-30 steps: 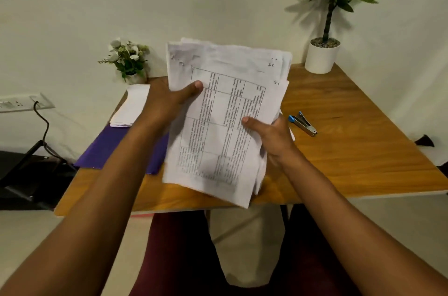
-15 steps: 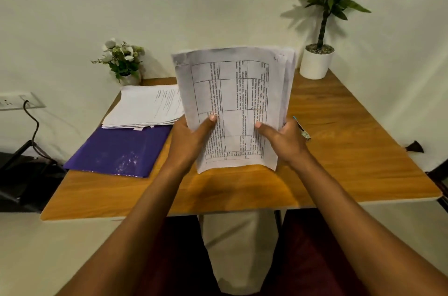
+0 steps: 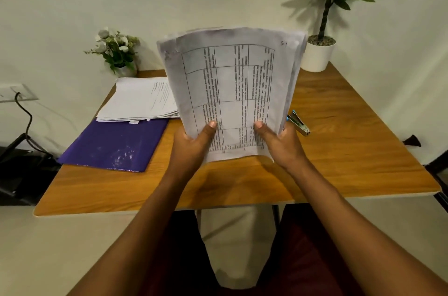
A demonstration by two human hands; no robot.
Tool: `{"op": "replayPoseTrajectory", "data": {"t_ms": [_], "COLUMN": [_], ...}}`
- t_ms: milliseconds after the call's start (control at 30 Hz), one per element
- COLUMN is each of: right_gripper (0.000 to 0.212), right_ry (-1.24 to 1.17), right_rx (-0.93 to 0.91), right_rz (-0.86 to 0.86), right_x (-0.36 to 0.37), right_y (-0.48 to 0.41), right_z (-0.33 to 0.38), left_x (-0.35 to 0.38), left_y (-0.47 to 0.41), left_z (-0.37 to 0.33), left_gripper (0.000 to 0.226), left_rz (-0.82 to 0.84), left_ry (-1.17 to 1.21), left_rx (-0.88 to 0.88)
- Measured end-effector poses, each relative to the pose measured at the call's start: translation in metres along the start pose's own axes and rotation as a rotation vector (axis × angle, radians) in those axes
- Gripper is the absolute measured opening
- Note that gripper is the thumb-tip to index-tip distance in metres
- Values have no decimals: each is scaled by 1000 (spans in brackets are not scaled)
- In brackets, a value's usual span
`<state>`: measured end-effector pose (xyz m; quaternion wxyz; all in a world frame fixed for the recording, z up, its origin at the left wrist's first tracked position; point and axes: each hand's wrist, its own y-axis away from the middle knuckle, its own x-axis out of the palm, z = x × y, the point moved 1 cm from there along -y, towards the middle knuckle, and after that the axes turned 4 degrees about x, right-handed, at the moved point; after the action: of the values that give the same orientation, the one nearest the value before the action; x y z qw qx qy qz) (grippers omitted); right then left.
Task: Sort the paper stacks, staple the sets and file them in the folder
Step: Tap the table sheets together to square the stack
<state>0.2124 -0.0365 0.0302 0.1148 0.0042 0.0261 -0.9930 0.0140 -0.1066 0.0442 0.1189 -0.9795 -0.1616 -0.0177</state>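
Left grip [image 3: 191, 143] and right grip [image 3: 281, 143] each hold the lower part of one sheaf of papers [image 3: 232, 82] — thumbs pressed on the front sheet, the other fingers hidden behind it. I see the sheaf standing nearly upright over the middle of the counter [image 3: 351, 150], its bottom edge down at the wood; whether it touches I cannot tell. The front sheet carries a printed table turned sideways, and the sheet edges behind it fan slightly at the top right.

A second paper stack [image 3: 140, 99] lies flat at the back left, its near edge overlapping the far edge of the purple folder [image 3: 114, 145], which lies closed toward the front left. The stapler [image 3: 299, 123] lies just beside the right grip, partly hidden by the sheaf. A potted plant [image 3: 317, 53] stands at the back right corner — a small flower pot [image 3: 116, 51] stands behind the flat stack. Left of the counter, a black cable [image 3: 26, 114] hangs from a wall socket [image 3: 14, 93].
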Motion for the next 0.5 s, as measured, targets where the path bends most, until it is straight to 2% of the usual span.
{"op": "replayPoseTrajectory", "data": {"t_ms": [200,333,400,500], "right_gripper": [22,25,25,37], "right_ry": [174,117,-107,-584], "right_rx": [125,123,126,161], "right_rz": [42,10,-52,-33], "right_x": [3,4,5,15], "right_y": [6,7,8,12], "right_z": [-35,-31,-28,-25], "left_x": [-5,-7,-6,3], "left_y": [8,6,2,-1], "left_z": [32,34,31,28], "left_gripper": [21,19,22,28], "left_rz": [36,-86,-171,-249], "left_ry": [-63,-40,28,185], "left_rx": [-98,-88,-92,-142]}}
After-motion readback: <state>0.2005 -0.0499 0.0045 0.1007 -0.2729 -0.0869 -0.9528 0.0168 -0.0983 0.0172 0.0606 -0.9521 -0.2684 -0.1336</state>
